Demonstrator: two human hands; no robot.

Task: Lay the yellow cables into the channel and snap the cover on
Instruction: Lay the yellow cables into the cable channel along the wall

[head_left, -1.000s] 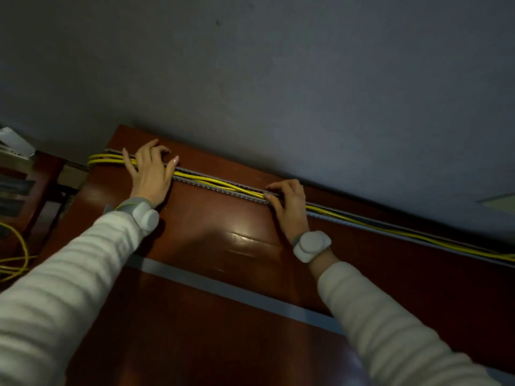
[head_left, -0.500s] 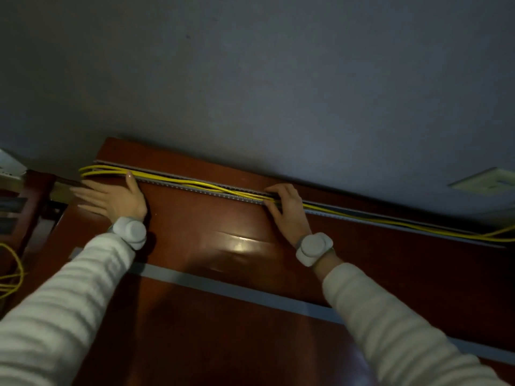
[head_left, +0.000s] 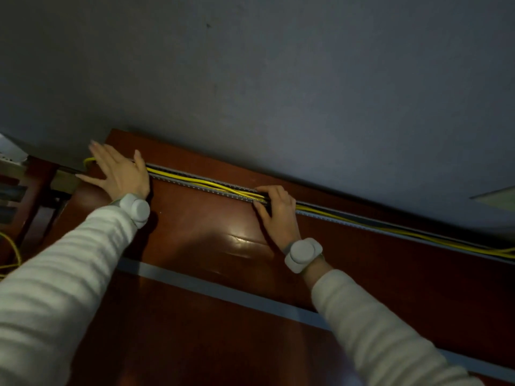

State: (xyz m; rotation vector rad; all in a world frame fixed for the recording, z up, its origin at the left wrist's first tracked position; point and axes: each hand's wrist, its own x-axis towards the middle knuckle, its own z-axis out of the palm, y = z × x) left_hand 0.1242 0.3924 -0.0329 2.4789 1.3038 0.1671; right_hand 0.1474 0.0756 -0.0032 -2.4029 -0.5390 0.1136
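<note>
A long grey slotted channel (head_left: 334, 215) runs along the back of the red-brown table, close to the wall. Several yellow cables (head_left: 200, 183) lie in and along it and spill out at both ends. My left hand (head_left: 119, 174) lies flat with fingers spread over the channel's left end, covering the cables there. My right hand (head_left: 278, 204) rests at the middle of the channel, its fingertips pressing the cables down into it. The long flat grey cover strip (head_left: 211, 285) lies loose on the table, nearer to me than both hands.
The table (head_left: 195, 235) is glossy red-brown wood; its left edge drops off beside my left hand. More yellow cable (head_left: 11, 254) hangs at the far left by dark shelving. A grey wall (head_left: 278, 93) rises right behind the channel, with a pale plate (head_left: 496, 199) at far right.
My left hand slid left along the channel and now lies spread over its left end. My right hand stayed at the middle. The view tilted a little.
</note>
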